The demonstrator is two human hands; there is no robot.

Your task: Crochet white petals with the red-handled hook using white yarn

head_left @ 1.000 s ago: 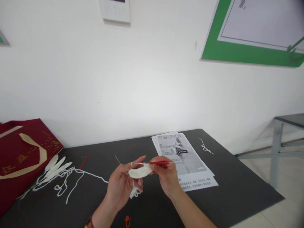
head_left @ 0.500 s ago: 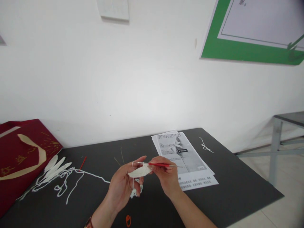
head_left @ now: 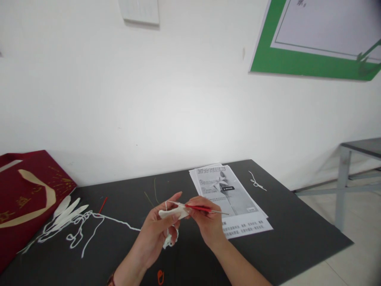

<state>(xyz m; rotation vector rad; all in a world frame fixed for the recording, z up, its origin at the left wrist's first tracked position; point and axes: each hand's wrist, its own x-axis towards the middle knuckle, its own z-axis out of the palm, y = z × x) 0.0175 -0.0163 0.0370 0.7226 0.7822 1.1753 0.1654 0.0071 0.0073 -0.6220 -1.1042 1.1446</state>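
Observation:
My left hand (head_left: pixel 154 228) pinches a small white crochet piece (head_left: pixel 170 214) between thumb and fingers, with white yarn (head_left: pixel 167 205) looped over the index finger. More white crocheted work (head_left: pixel 169 240) dangles below that palm. In my right hand (head_left: pixel 206 220) is a crochet hook with a red grip (head_left: pixel 200 208), held like a pencil. Its thin metal shaft sticks out to the right past the fingers, and the working tip meets the upper edge of the crochet piece. The exact stitch at the tip is too small to make out.
A dark table (head_left: pixel 119 262) stands against the white wall. On its left lie a maroon bag (head_left: pixel 29 198), white petal-shaped pieces (head_left: pixel 67 210) with loose yarn, and a red stick (head_left: pixel 102 205). Printed sheets (head_left: pixel 238 202), a yarn scrap (head_left: pixel 256 182) and an orange stitch marker (head_left: pixel 160 277) lie elsewhere.
My left thumb has come down onto the crochet piece, which has tilted. The hook's rear end has dipped and its tip has shifted at the upper edge. The view has moved slightly.

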